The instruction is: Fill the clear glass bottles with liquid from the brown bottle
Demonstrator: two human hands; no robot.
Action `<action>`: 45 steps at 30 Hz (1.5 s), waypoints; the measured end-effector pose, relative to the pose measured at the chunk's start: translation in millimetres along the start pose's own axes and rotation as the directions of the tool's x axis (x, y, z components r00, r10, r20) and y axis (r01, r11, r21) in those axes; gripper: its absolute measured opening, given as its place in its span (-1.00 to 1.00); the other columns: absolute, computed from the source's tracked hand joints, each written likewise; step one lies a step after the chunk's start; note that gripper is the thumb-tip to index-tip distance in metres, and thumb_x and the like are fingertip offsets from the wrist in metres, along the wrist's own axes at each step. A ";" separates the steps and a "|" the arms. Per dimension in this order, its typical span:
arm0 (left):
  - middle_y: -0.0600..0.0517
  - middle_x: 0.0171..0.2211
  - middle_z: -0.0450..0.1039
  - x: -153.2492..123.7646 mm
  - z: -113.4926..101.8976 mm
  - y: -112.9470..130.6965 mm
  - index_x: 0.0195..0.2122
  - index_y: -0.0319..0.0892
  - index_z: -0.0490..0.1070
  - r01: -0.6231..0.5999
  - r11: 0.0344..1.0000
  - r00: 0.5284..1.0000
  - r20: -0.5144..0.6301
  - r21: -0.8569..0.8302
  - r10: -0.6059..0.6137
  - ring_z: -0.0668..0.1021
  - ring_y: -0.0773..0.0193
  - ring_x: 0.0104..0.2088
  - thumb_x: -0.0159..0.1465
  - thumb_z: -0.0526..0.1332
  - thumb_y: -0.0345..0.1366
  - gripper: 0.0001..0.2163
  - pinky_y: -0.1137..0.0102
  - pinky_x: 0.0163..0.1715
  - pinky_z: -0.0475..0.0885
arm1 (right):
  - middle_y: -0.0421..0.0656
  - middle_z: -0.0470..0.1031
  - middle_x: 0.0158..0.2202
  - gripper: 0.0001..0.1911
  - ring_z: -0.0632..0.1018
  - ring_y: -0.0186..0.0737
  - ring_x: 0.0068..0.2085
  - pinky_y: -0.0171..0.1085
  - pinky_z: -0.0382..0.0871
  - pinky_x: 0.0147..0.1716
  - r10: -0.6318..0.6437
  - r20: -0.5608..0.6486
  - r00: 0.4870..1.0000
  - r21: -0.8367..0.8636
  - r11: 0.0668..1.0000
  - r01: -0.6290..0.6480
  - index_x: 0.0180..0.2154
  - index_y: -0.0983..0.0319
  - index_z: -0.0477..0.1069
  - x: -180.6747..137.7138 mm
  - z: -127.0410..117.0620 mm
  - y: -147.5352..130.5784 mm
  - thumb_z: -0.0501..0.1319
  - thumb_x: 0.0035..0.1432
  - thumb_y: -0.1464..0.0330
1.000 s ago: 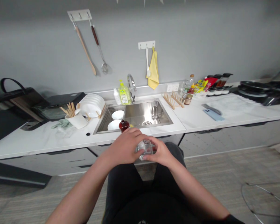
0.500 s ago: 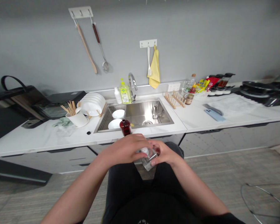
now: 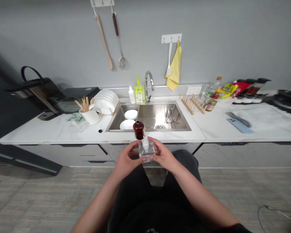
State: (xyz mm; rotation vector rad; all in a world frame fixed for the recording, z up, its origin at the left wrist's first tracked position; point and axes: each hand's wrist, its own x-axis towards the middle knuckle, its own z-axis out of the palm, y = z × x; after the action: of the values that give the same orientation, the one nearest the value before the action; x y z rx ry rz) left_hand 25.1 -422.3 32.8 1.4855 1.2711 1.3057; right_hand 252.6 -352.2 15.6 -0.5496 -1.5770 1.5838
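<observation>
Between my hands is a clear, square-shouldered pump bottle (image 3: pixel 147 152) with a white pump top, upright in front of the counter edge. My left hand (image 3: pixel 127 158) grips its left side, thumb across the front. On its right side my right hand (image 3: pixel 163 155) is closed in the same way, fingers behind and thumb in front. Just beyond the bottle, a dark red-brown bottle (image 3: pixel 138 131) without a cap stands on the counter's front edge, touched by neither hand. A small black cap (image 3: pixel 100 131) lies farther left on the counter.
Behind is a steel sink (image 3: pixel 150 113) with two white bowls (image 3: pixel 127 124) in its left part and a faucet (image 3: pixel 149 81). A chopstick holder (image 3: pixel 91 116) and plates (image 3: pixel 105 100) stand left. A wooden rack (image 3: pixel 193 104), jar (image 3: pixel 210 104) and blue phone (image 3: pixel 240 126) are to the right.
The clear bottle has gone from tilted to upright and sits slightly higher. My left hand has moved from over its top to its left side. The view has shifted left.
</observation>
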 end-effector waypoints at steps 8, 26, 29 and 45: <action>-0.26 0.27 0.66 24.8 -156.4 -38.9 0.33 -0.18 0.55 0.130 0.969 0.680 -0.730 0.209 0.067 0.69 -0.18 0.27 0.10 0.63 -0.01 -0.21 0.04 0.15 0.73 | 0.06 0.57 0.42 -0.16 0.63 0.07 0.35 0.08 0.65 0.27 0.005 -0.088 0.996 -0.154 0.988 -0.019 0.50 -0.04 0.40 5.2 -27.4 18.0 0.59 0.33 0.00; -0.35 0.35 0.51 133.2 -275.9 -148.4 0.49 -0.30 0.27 0.621 0.658 0.520 -0.852 0.426 0.061 0.63 -0.16 0.31 0.37 0.49 -0.01 -0.20 0.08 0.35 0.50 | 0.01 0.80 0.04 -0.47 0.77 0.10 0.08 0.10 0.66 0.21 0.106 -0.285 0.953 -0.183 0.970 -0.162 0.08 0.09 0.70 6.8 -84.2 18.3 0.62 0.23 -0.05; -0.38 0.41 0.45 136.1 -270.7 -152.6 0.52 -0.33 0.23 0.590 0.659 0.556 -0.826 0.467 0.088 0.57 -0.17 0.37 0.37 0.51 -0.05 -0.17 0.07 0.44 0.43 | 0.01 0.81 0.04 -0.47 0.78 0.11 0.08 0.10 0.67 0.20 0.111 -0.297 0.948 -0.194 0.965 -0.174 0.06 0.09 0.71 7.1 -84.6 18.3 0.61 0.23 -0.07; -0.01 0.05 0.54 134.0 -346.2 -99.1 0.29 -0.31 0.32 0.640 0.746 0.304 -0.952 0.182 -0.029 0.63 0.06 0.14 0.32 0.58 -0.28 -0.37 0.00 0.38 0.51 | 0.02 0.81 0.03 -0.46 0.78 0.11 0.08 0.10 0.65 0.22 0.133 -0.318 0.939 -0.172 0.966 -0.195 0.06 0.09 0.71 3.4 -88.9 25.1 0.63 0.21 -0.07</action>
State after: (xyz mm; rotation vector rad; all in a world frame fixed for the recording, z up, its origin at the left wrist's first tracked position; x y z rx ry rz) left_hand -336.5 -292.7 27.8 0.5085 2.7588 1.5475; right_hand 314.4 -292.6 -18.7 -1.0114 -1.4907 1.3852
